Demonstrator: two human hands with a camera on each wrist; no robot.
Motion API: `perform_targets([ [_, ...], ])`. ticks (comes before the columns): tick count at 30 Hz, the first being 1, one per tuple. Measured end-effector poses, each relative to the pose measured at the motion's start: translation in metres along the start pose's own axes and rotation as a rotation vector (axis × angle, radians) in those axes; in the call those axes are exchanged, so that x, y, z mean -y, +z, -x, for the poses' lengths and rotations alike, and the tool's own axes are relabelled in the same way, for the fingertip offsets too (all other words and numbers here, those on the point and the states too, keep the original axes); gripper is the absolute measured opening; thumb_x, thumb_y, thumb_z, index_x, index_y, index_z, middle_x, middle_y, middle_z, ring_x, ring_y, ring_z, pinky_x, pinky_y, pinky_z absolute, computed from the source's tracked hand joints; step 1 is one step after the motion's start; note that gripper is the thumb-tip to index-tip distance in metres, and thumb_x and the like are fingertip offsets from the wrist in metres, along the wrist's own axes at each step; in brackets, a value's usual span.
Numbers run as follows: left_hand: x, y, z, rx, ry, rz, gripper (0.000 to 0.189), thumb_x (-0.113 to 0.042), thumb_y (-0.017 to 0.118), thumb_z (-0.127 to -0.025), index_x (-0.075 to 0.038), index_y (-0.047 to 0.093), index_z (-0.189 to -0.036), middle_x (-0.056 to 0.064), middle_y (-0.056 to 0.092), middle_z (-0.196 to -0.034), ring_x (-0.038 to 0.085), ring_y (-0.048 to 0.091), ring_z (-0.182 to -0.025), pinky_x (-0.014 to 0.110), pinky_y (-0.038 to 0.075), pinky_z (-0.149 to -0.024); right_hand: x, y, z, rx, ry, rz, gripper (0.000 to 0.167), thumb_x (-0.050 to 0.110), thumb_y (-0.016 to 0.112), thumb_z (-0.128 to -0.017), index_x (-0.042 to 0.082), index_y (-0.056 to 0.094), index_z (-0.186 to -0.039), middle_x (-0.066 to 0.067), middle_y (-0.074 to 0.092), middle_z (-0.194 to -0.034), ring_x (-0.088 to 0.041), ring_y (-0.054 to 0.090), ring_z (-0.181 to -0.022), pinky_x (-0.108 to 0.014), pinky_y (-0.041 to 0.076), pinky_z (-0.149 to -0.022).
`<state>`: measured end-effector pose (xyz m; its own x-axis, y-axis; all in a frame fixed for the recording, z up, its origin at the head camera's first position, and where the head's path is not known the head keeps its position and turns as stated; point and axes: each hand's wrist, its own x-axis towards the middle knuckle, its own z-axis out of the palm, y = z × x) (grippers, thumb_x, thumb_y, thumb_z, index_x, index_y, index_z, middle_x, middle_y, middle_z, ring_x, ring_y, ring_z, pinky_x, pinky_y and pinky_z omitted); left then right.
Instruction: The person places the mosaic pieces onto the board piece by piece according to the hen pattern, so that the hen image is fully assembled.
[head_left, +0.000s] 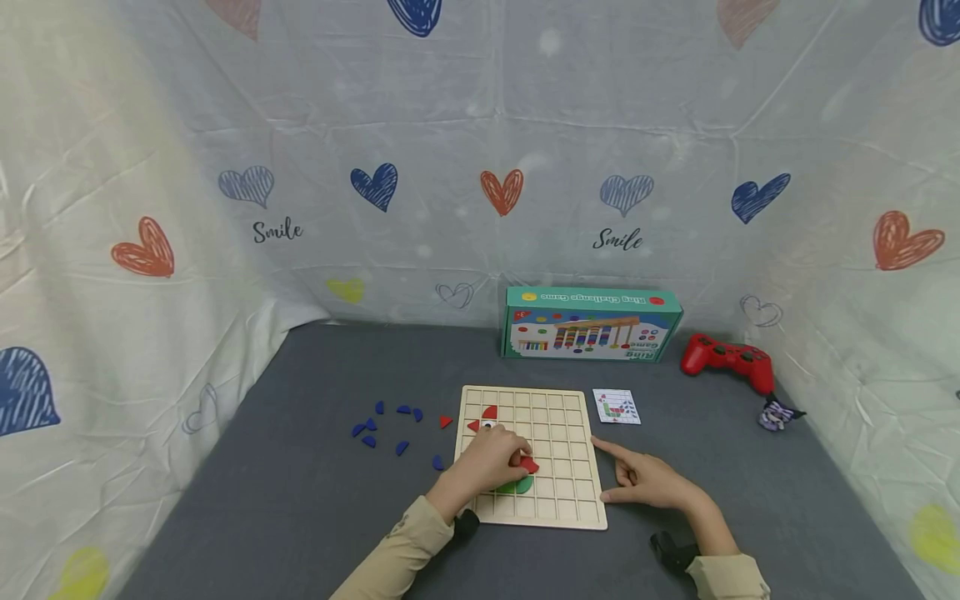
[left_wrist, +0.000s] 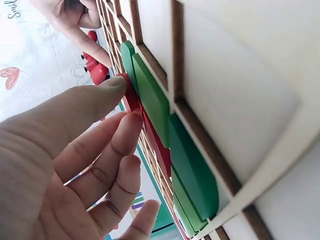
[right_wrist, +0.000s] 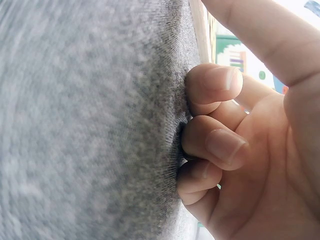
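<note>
A wooden grid board (head_left: 558, 450) lies on the table. Over its left half, my left hand (head_left: 491, 458) pinches a red piece (head_left: 529, 465) between thumb and index finger, down at the board's surface. Green pieces (head_left: 517, 486) lie in cells beside it; the left wrist view shows light green (left_wrist: 152, 95) and dark green (left_wrist: 195, 170) ones close to the fingertips. My right hand (head_left: 645, 479) is at the board's right edge, index finger and thumb extended against it, other fingers (right_wrist: 215, 142) curled on the cloth. Another red piece (head_left: 490, 412) sits near the board's top left.
Several blue half-round pieces (head_left: 402, 447) and a red triangle (head_left: 446, 422) lie left of the board. A pattern card (head_left: 617, 407) is at its upper right. Behind stand a green game box (head_left: 592, 325) and a red game controller (head_left: 727, 360) with a dark charm (head_left: 777, 414).
</note>
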<state>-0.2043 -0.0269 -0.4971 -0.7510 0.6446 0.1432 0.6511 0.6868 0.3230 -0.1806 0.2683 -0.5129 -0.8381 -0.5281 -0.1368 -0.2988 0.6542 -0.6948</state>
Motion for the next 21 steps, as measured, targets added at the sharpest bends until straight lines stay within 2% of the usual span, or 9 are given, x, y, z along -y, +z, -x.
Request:
perform_targets([
  [4,0.001,-0.001,0.000,0.032,-0.001,0.007,0.023,-0.027,0.074,-0.079,-0.016,0.072,-0.098,-0.011,0.056,-0.063,0.001,0.044,-0.060,0.017,0.034,-0.059,0.000,0.000,0.000,0.000,-0.005,0.000,0.083,0.040,0.073,-0.077,0.012,0.033,-0.144,0.006,0.045,-0.065,-0.001,0.037,-0.051,-0.019,0.030,-0.048],
  [8,0.005,-0.003,0.002,0.057,-0.005,0.009,0.023,-0.025,0.074,-0.078,-0.018,0.072,-0.100,-0.010,0.061,-0.072,0.002,0.046,-0.068,0.018,0.036,-0.063,0.000,0.000,0.000,-0.002,-0.009,-0.002,0.083,0.040,0.073,-0.077,0.012,0.033,-0.144,0.006,0.045,-0.065,-0.001,0.037,-0.051,-0.019,0.030,-0.048],
  [14,0.010,-0.007,0.001,0.063,-0.001,0.015,0.022,-0.015,0.070,-0.077,-0.022,0.073,-0.098,-0.009,0.061,-0.079,0.003,0.048,-0.073,0.021,0.039,-0.068,0.001,-0.001,0.000,-0.002,0.001,0.006,0.083,0.039,0.073,-0.077,0.011,0.034,-0.144,0.006,0.045,-0.065,-0.001,0.037,-0.052,-0.019,0.029,-0.048],
  [21,0.007,-0.006,-0.002,0.068,0.002,-0.005,0.016,-0.022,0.073,-0.078,-0.024,0.073,-0.093,-0.009,0.059,-0.078,0.004,0.048,-0.073,0.030,0.040,-0.074,0.000,0.000,0.000,-0.002,-0.002,0.014,0.082,0.040,0.073,-0.077,0.011,0.034,-0.144,0.006,0.044,-0.065,-0.001,0.036,-0.052,-0.019,0.029,-0.048],
])
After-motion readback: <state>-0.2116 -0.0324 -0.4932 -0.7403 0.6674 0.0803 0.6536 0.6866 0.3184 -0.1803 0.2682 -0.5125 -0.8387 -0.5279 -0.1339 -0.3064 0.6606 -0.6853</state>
